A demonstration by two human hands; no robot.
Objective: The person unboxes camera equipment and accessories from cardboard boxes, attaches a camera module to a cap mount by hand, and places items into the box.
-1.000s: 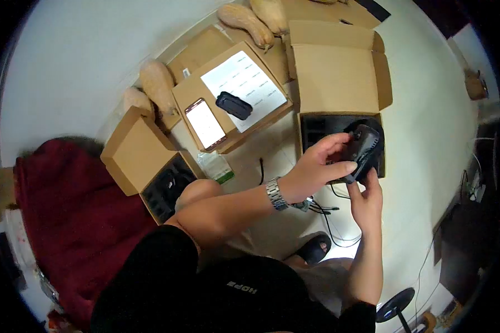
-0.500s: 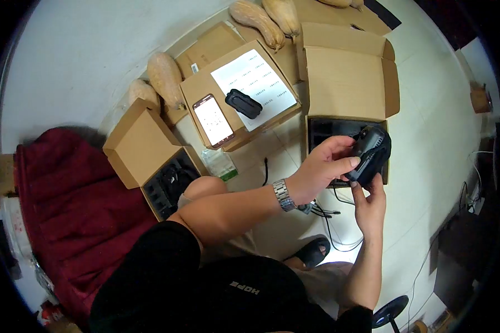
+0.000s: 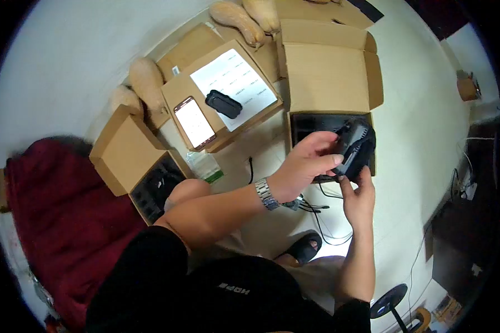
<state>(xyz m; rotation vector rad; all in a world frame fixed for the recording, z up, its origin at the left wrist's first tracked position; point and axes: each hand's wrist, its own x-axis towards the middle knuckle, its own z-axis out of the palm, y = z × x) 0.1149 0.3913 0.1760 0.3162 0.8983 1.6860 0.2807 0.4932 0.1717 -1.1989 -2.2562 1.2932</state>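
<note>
Both hands hold a black device (image 3: 354,147) with a ribbed grey-black face and a darker, soft-looking part on its right side. My left hand (image 3: 303,169), wearing a metal watch (image 3: 266,193), closes its thumb and fingers on the device's left side. From below, my right hand (image 3: 358,197) grips the lower end, its fingers partly hidden behind it. Directly beneath is an open cardboard box (image 3: 325,66) with a dark insert (image 3: 311,125). What lies inside that insert is mostly covered by my hands.
A flat carton (image 3: 178,91) carries a lit phone (image 3: 194,123), a printed sheet (image 3: 255,83) and a black case (image 3: 224,104). Another open box (image 3: 122,150) stands left, by a dark red cloth (image 3: 66,216). Cables (image 3: 316,208) lie on the floor; several squashes (image 3: 236,19) lie behind.
The camera view has shifted, so the boxes and hands appear farther left. Both hands still hold the black device, which is turned slightly.
</note>
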